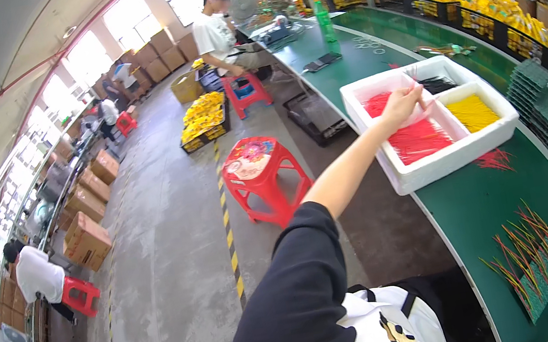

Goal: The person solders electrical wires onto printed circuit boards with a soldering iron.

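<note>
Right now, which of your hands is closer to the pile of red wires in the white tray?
Left. My left hand reaches into the white tray, right over the red wires. My right hand isn't in view.

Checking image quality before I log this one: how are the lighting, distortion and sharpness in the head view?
Head view: daylight blows out the tall windows; strong fisheye bends the long green workbench and leaves black corners; the left hand over the white foam tray of red wires is fairly sharp, the black sleeve near the lens softer.
</note>
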A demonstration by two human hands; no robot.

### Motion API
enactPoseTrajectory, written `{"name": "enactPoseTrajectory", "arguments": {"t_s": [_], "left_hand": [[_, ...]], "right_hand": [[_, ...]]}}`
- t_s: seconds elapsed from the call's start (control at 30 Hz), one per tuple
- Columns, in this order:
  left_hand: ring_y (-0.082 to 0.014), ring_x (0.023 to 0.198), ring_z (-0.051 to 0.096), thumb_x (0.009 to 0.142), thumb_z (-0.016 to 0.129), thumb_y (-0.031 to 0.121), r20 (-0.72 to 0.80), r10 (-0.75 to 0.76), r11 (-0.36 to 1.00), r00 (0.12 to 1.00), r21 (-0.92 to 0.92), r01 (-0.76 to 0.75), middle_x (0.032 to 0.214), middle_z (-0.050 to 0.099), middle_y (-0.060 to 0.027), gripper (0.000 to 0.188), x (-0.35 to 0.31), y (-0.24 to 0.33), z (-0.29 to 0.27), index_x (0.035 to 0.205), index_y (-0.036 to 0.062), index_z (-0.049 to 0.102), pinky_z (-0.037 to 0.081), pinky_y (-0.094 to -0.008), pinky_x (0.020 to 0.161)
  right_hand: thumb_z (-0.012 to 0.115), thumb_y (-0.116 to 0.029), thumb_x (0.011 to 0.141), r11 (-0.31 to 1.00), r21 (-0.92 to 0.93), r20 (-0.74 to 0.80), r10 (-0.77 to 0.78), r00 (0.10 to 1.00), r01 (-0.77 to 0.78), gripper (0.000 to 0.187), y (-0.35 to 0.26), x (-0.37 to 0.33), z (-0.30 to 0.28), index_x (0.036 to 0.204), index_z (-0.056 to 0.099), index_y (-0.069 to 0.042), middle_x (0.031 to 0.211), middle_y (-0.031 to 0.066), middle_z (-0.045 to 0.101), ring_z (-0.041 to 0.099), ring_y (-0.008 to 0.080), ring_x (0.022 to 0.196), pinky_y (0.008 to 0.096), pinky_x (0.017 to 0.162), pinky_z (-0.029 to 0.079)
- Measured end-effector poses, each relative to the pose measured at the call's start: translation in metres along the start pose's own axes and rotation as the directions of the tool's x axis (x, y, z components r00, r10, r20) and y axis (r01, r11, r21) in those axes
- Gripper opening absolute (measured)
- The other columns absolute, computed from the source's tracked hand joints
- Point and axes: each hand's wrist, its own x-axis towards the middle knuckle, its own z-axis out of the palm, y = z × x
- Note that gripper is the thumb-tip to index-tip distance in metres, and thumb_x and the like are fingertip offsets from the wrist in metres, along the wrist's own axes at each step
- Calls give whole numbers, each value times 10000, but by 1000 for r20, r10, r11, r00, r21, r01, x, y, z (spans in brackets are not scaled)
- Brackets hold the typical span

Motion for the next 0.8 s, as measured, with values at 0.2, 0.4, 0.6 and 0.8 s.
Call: {"name": "enactPoseTrajectory", "arguments": {"t_s": [0.2, 0.4, 0.6, 0.8], "left_hand": [[-222, 662, 591, 867, 446, 121, 362, 502, 708, 785, 349, -614, 777, 637, -124, 205, 4, -19, 3, 924, 44, 627, 467, -363, 588], [-106, 515, 466, 830, 638, 209, -38, 378, 831, 925, 455, -320, 566, 545, -59, 192, -9, 7, 4, 830, 25, 583, 371, -305, 481], [-136, 460, 426, 837, 619, 212, -2, 505, 734, 863, 527, -428, 536, 462, -70, 183, -20, 55, 15, 849, 54, 527, 339, -317, 452], [-43, 526, 386, 896, 528, 233, 6, 238, 971, 971, 26, -238, 619, 429, 25, 169, -15, 88, 22, 863, 71, 493, 293, -230, 437]], "right_hand": [[594, -213, 878, 982, 18, -7, 189, 982, -189, 161, 4, 3, -11, 823, 503, -92, 598, -40, 412, 361, 26, 525, 221, 614, 426], [589, -170, 874, 978, 29, -2, 208, 978, -208, 160, 11, -2, -5, 808, 475, -79, 546, -10, 445, 369, 35, 430, 196, 549, 448], [592, -174, 872, 980, 19, 36, 197, 980, -198, 170, 4, -3, 2, 823, 468, -69, 551, 1, 453, 378, 44, 436, 209, 558, 460], [611, -182, 860, 984, 11, -4, 179, 984, -179, 178, 6, 1, -3, 811, 473, -81, 559, -7, 457, 376, 32, 440, 204, 555, 464]]}}
